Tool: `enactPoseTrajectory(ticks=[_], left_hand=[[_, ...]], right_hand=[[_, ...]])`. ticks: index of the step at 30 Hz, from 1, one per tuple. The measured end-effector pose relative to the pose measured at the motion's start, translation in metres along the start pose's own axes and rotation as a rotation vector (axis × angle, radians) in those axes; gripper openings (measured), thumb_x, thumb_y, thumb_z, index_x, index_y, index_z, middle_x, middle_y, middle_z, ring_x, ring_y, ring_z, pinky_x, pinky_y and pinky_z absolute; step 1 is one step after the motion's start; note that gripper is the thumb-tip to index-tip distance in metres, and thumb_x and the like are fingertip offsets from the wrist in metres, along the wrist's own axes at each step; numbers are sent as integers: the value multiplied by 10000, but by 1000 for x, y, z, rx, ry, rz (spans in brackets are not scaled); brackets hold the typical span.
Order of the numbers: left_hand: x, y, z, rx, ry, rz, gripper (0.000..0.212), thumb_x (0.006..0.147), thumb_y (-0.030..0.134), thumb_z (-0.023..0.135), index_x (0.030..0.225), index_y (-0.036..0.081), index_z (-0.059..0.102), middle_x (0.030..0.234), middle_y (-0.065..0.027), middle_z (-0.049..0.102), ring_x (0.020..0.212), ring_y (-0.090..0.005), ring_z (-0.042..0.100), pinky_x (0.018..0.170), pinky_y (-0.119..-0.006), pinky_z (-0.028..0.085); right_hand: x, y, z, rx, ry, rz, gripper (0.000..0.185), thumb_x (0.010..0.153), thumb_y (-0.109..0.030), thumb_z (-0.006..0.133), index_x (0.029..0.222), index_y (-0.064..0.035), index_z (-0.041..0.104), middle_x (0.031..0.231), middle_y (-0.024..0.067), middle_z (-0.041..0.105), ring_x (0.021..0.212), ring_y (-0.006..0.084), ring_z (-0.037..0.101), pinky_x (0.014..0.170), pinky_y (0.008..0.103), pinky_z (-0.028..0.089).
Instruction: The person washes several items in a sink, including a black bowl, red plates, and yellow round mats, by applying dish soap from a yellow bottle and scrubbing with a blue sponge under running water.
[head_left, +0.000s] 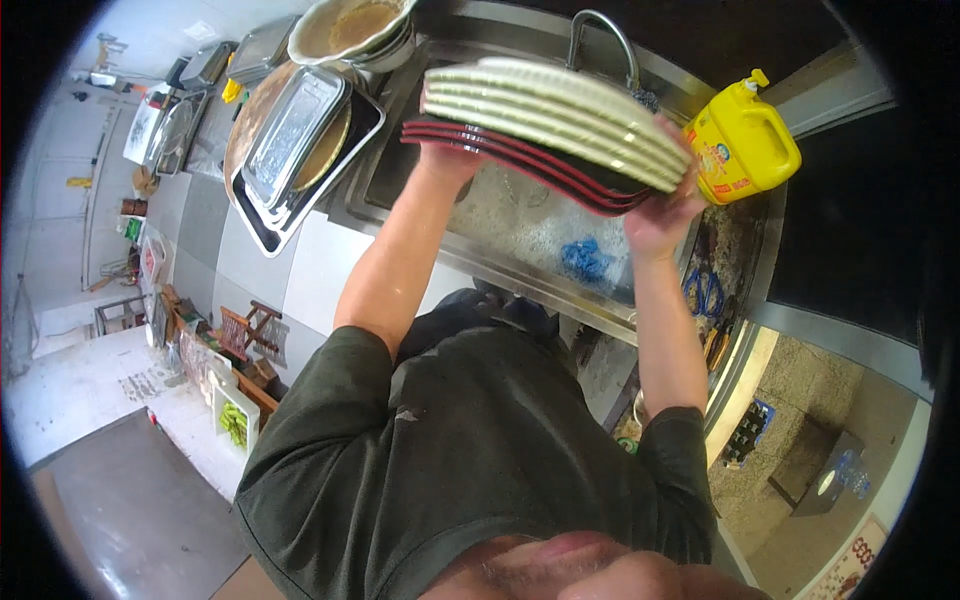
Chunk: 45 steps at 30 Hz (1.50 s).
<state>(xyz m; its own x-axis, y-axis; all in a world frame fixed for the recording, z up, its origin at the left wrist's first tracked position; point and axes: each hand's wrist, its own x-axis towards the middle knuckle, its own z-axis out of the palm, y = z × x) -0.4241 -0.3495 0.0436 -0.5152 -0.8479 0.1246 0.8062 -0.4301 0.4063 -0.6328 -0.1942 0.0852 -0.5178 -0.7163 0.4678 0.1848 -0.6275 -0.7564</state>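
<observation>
I hold a stack of plates over the sink with both hands. Several pale green-white plates lie on top of several black plates with red rims. My left hand grips the stack's left end from below, and my right hand grips its right end. Soapy water fills the basin under the stack, and a blue cloth or scrubber lies in it. A curved metal faucet rises behind the plates. The fingers under the stack are partly hidden.
A yellow detergent jug stands right of my right hand. Blue-handled scissors lie on the sink's right ledge. To the left are metal trays on a round wooden board, and a large bowl holding brown liquid.
</observation>
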Motion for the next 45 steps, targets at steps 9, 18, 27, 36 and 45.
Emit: enactPoseTrajectory(ticks=[9,18,27,36,45], left_hand=[[-7,0,40,193,177,-152,675,923,584,446,1264,9,536,1242,-164,590,1162,-309,550,1018,-424,422],[-3,10,60,301,210,-41,650,927,638,398,1222,84,569,1204,-104,619,1127,-248,574,1007,-406,428],[-16,-7,55,205,622,-155,735,865,689,466,1238,59,543,1285,-140,572,1187,-292,539,1050,-472,396],[1,12,98,260,-35,70,616,951,572,423,1155,17,593,1069,-75,656,953,-163,631,882,-309,499],[-32,-30,4,185,263,-111,520,978,500,434,1200,55,588,1168,-93,648,1084,-227,616,980,-405,463]], right_hand=[[-10,35,-41,257,287,364,764,895,-675,414,1320,-45,487,1322,136,527,1248,277,482,1081,434,359],[16,17,-48,516,252,405,716,881,-679,453,1299,-101,518,1303,114,557,1187,296,540,1021,479,439],[10,51,-55,316,414,486,718,929,-655,350,1413,-130,417,1380,111,499,1262,279,486,1070,492,381],[64,-39,21,128,325,336,669,910,-556,424,1412,-113,433,1438,112,445,1320,312,423,1116,519,303],[7,70,-45,-141,128,347,567,999,-384,398,1460,-63,326,1489,138,364,1328,298,410,1121,452,324]])
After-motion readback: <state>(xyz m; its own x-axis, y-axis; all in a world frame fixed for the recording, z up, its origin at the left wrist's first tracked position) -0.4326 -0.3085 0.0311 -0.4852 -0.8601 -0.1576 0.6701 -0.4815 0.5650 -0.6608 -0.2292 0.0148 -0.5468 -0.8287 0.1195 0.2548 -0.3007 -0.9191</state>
